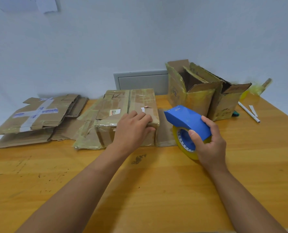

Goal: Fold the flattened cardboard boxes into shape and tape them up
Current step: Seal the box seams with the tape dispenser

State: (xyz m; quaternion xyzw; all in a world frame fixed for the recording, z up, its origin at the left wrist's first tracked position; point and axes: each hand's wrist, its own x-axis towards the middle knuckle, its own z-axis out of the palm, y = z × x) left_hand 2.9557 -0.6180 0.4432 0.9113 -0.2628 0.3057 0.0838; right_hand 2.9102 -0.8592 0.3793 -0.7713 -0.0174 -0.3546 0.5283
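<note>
The left hand (133,126) is lying flat on the near right corner of a folded cardboard box (128,115) in the middle of the wooden table (140,182), fingers fairly straight and pressing the top down. The right hand (209,142) is grasping a blue tape dispenser (188,121) just to the right of this box, its fingers curled around the body and the thumb on the side, with the roll of yellowish clear tape (183,145) hanging under it.

The task seems to be in its middle part. The box under the left hand is already in shape and its top flaps are closed — old tape is shining on it, but I cannot tell if a new strip is on the centre seam. At the far right two boxes (202,93) are standing folded, with their upper flaps open. On the left a pile of flattened boxes (39,118) is waiting, still flat, and more flat cardboard is lying under and beside the middle box.

As for writing: the dispenser is carrying a small pale logo near its front, too small to read. The middle box is showing an orange-and-white label, and the top flat box has white tape with blue print — neither is readable. A white pen (249,112) is lying at the far right.
</note>
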